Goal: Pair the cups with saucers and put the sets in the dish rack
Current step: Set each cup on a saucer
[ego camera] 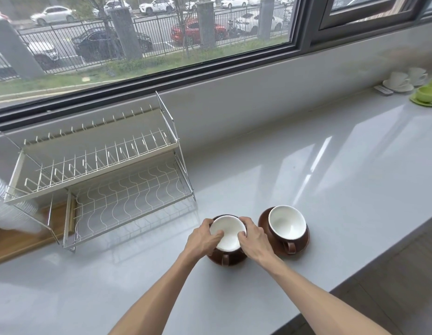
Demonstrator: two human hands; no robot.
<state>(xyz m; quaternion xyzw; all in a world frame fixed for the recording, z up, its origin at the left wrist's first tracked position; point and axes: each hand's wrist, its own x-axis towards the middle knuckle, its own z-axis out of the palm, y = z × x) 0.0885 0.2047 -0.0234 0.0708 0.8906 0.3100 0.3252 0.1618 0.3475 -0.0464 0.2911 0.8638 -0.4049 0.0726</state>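
Note:
A brown cup with a white inside (228,234) sits on a brown saucer (225,259) near the counter's front. My left hand (204,238) grips its left rim and my right hand (254,240) grips its right rim, thumbs inside the cup. Its handle points toward me. To the right stands a second brown cup (287,226) on its own brown saucer (264,220), untouched. The two-tier wire dish rack (101,180) stands at the left with both tiers bare.
White cups on saucers (401,82) and green cups on saucers (426,95) stand at the far right of the grey counter (331,189). A stack of clear plastic cups (7,209) and a wooden board (21,240) lie left of the rack. The counter edge runs along the right.

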